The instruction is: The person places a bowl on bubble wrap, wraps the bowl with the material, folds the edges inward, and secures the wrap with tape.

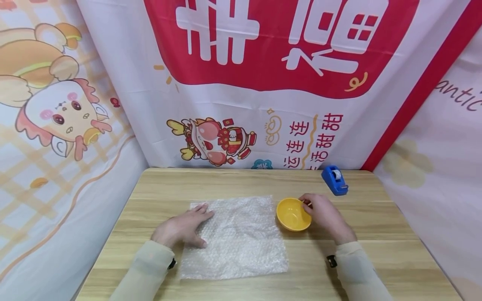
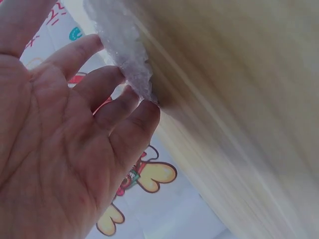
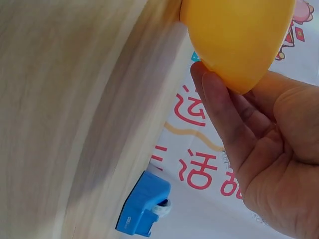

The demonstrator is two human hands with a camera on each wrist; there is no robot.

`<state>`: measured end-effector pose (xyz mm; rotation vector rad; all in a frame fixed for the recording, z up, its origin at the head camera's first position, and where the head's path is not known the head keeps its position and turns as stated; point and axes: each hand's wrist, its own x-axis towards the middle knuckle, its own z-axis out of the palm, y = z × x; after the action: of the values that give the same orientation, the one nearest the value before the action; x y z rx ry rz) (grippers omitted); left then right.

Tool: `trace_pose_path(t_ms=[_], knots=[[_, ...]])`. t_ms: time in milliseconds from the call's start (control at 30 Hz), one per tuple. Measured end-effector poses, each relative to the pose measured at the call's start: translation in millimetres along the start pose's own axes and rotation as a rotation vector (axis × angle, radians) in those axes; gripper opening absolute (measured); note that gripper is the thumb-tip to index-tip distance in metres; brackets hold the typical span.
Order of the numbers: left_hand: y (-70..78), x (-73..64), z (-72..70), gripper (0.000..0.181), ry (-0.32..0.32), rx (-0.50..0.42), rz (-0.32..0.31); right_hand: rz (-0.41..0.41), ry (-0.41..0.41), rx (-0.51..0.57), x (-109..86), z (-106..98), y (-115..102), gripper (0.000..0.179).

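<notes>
in the right hand [image 1: 326, 215], glossy yellow bowl [image 1: 291, 219]

On the table [image 1: 380, 234]: bubble wrap [image 1: 239, 238], bowl [image 1: 293, 217] to its right, tape dispenser [image 1: 336, 184] behind and right of the bowl

Yellow bowl [image 1: 291, 218]: rim partly hidden by the right hand [image 1: 326, 213]; cut off at the top of the right wrist view — its inside is out of sight there.
Bubble wrap [image 1: 241, 238]: left border partly covered by the left hand [image 1: 183, 228]; cut off above in the left wrist view.
Tape dispenser [image 3: 144, 196]: side lettering [image 3: 128, 221] too small to read.
Sleeves [image 1: 144, 267]: cut off by the head view's bottom edge — so is the table [image 1: 395, 251].
</notes>
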<state>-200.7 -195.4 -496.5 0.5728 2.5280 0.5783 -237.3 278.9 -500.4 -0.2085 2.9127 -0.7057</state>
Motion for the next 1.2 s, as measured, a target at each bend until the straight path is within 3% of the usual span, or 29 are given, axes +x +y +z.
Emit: trace_pose_path(t_ms=[200, 400, 600, 800, 1200], knots=[[9.8, 10.1, -0.4, 0.103, 0.006, 0.035, -0.006, 0.067, -0.016, 0.059, 2.0, -11, 0, 0.025], [14.7, 27.6, 0.8, 0.102, 0.011, 0.069, 0.002, 0.021, 0.034, 0.064, 5.2, -20, -7, 0.025], [19.0, 42.3, 0.4, 0.102, 0.009, 0.120, 0.021, -0.011, 0.057, 0.073, 8.8, -15, -21, 0.025], [25.6, 49.8, -0.5, 0.101, -0.002, 0.128, -0.011, -0.020, 0.060, 0.108, 11.9, -7, -39, 0.024], [27.9, 59.5, 0.7, 0.103, -0.014, 0.161, -0.038, 0.038, -0.063, 0.167, 19.8, 14, -70, 0.024]])
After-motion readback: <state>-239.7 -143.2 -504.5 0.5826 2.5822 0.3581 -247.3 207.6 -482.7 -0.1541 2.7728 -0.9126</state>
